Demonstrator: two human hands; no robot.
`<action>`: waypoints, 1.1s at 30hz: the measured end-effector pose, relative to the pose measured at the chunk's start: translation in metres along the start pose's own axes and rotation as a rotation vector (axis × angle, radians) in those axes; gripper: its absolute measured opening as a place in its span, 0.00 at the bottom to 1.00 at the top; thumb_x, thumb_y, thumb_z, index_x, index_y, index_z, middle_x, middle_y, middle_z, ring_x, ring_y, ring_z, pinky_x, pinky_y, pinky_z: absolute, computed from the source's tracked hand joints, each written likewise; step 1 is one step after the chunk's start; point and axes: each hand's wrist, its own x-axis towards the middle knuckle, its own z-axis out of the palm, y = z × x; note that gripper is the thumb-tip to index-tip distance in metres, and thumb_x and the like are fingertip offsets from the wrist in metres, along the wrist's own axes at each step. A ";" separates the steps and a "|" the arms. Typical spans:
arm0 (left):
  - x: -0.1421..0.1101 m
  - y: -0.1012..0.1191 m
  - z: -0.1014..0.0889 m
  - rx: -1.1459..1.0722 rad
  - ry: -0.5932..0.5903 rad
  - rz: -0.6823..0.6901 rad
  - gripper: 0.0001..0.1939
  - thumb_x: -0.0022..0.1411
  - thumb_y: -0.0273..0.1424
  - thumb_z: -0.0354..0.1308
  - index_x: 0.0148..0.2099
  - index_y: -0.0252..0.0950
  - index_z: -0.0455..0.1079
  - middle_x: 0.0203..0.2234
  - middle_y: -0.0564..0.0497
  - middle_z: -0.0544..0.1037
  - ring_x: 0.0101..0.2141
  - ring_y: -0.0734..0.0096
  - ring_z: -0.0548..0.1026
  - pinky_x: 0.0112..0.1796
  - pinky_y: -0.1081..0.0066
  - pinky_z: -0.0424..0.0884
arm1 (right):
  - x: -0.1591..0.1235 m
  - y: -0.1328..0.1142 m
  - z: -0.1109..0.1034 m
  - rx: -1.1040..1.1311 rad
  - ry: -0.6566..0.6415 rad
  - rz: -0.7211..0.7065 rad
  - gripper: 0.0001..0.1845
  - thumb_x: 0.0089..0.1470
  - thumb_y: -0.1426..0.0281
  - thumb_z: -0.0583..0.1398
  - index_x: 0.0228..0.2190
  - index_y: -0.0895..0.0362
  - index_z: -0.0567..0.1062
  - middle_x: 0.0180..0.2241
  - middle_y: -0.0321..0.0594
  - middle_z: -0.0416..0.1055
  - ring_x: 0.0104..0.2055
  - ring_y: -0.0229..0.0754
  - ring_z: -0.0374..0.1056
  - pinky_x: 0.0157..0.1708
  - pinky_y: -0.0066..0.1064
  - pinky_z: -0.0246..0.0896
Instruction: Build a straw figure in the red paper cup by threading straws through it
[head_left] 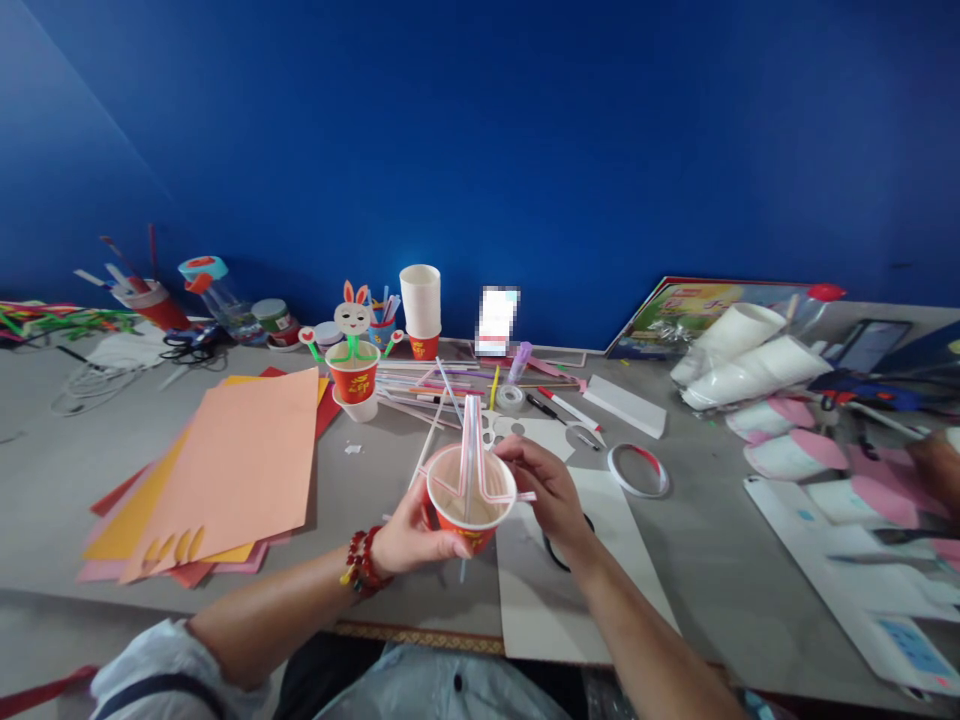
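Observation:
My left hand point(411, 537) is wrapped round a red paper cup point(470, 505) and holds it tilted above the table, its white inside facing me. Striped drinking straws point(472, 450) stick up out of the cup and bend across its rim. My right hand point(546, 487) pinches the straws at the cup's right rim. A red bead bracelet point(362, 560) sits on my left wrist.
Orange and yellow paper sheets point(232, 470) lie at left. A rabbit figure on a red cup point(352, 360), stacked white cups point(420, 300), loose straws and pens point(450, 390), a tape ring point(637, 470) and lying white cups point(750, 360) crowd the table. Another person's hand point(937, 470) shows at far right.

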 end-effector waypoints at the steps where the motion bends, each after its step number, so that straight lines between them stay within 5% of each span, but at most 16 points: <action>1: 0.000 0.000 0.000 0.003 0.000 -0.003 0.48 0.43 0.40 0.76 0.64 0.40 0.61 0.56 0.38 0.71 0.55 0.43 0.71 0.56 0.44 0.65 | 0.000 0.001 0.000 -0.003 -0.001 -0.005 0.15 0.60 0.57 0.59 0.31 0.55 0.76 0.31 0.39 0.71 0.33 0.42 0.66 0.32 0.31 0.61; 11: -0.001 -0.004 0.002 0.009 0.003 -0.039 0.49 0.44 0.41 0.76 0.65 0.40 0.60 0.57 0.38 0.71 0.53 0.45 0.73 0.55 0.47 0.68 | -0.001 0.001 -0.003 -0.005 0.006 -0.025 0.14 0.63 0.61 0.56 0.33 0.55 0.78 0.32 0.39 0.71 0.35 0.42 0.66 0.37 0.32 0.60; 16: 0.000 -0.002 0.004 0.035 0.005 -0.023 0.48 0.44 0.40 0.76 0.64 0.41 0.60 0.56 0.39 0.71 0.55 0.45 0.72 0.56 0.48 0.67 | -0.003 0.003 -0.005 0.095 0.014 -0.031 0.24 0.64 0.52 0.52 0.31 0.55 0.77 0.34 0.43 0.71 0.37 0.45 0.67 0.38 0.35 0.64; 21: 0.002 0.002 0.004 0.102 0.024 -0.003 0.47 0.47 0.44 0.74 0.65 0.37 0.59 0.50 0.39 0.75 0.55 0.44 0.71 0.55 0.50 0.68 | -0.006 0.000 -0.004 0.182 -0.139 -0.099 0.37 0.49 0.37 0.58 0.48 0.52 0.75 0.51 0.47 0.68 0.55 0.55 0.65 0.54 0.42 0.62; 26: 0.005 0.002 0.000 0.316 0.045 0.097 0.37 0.60 0.52 0.60 0.65 0.37 0.61 0.50 0.39 0.76 0.55 0.47 0.71 0.58 0.51 0.65 | -0.008 0.004 0.003 0.125 -0.180 -0.011 0.41 0.45 0.51 0.70 0.57 0.50 0.67 0.56 0.47 0.67 0.58 0.54 0.65 0.57 0.41 0.61; 30: 0.008 0.002 -0.004 0.533 0.049 0.194 0.27 0.68 0.47 0.52 0.64 0.40 0.63 0.52 0.41 0.75 0.57 0.52 0.69 0.62 0.54 0.60 | -0.007 0.012 0.005 0.117 -0.133 -0.021 0.37 0.46 0.62 0.72 0.57 0.50 0.68 0.56 0.45 0.69 0.58 0.53 0.65 0.58 0.42 0.59; 33: 0.014 0.007 -0.007 0.482 0.176 0.237 0.25 0.69 0.42 0.52 0.65 0.42 0.61 0.54 0.42 0.73 0.55 0.56 0.70 0.58 0.58 0.65 | -0.006 0.014 0.005 0.144 -0.085 -0.026 0.35 0.47 0.65 0.71 0.55 0.49 0.69 0.55 0.44 0.70 0.56 0.52 0.67 0.57 0.41 0.61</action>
